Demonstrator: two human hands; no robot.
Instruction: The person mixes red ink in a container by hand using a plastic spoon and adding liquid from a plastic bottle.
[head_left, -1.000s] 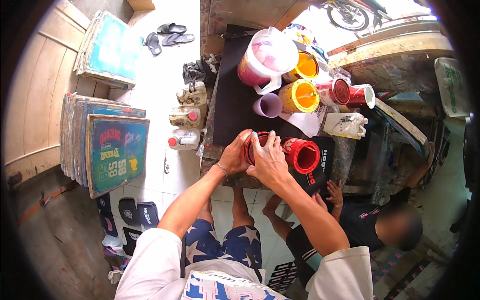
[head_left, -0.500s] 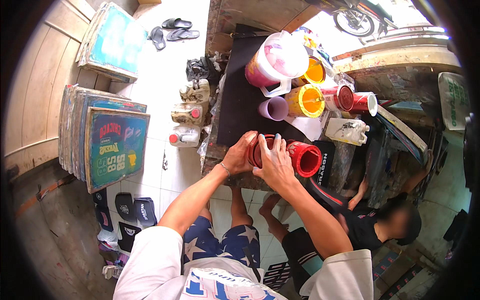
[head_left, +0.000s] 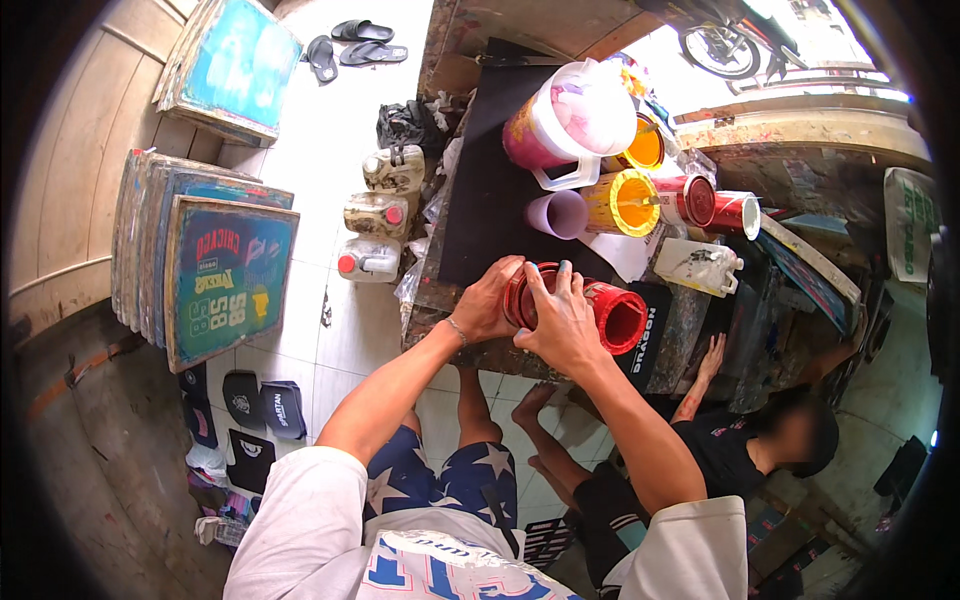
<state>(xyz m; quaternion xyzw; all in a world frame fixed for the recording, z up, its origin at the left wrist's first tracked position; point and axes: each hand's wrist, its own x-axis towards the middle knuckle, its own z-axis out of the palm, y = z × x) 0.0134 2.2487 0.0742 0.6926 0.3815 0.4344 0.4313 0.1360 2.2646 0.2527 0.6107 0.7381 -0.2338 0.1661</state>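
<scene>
Between my hands, at the near edge of the table, is a dark red paint can (head_left: pixel 517 298). My left hand (head_left: pixel 486 303) wraps round its left side. My right hand (head_left: pixel 563 328) grips it from the right, fingers stretched across the top and thumb at the near side; the fingertips carry bluish stains. Much of the can is hidden behind the fingers. Just right of it lies or leans a bright red open can (head_left: pixel 620 322), its dark mouth facing me. Beyond my hands stands a purple cup (head_left: pixel 557 215), beside a yellow paint-smeared tub (head_left: pixel 625 203).
Farther back are a large pitcher (head_left: pixel 545 130) with pink contents, a red tin (head_left: pixel 690 200) and a white jug (head_left: pixel 697 266). Plastic jugs (head_left: pixel 375 215) stand on the floor at left, near stacked printing frames (head_left: pixel 235 275). A co-worker (head_left: pixel 735 450) sits at right, arm toward the table.
My view has shifted slightly. Both hands stay on the dark red can, with little change in grip. The co-worker's hand now lies farther forward against the table's side.
</scene>
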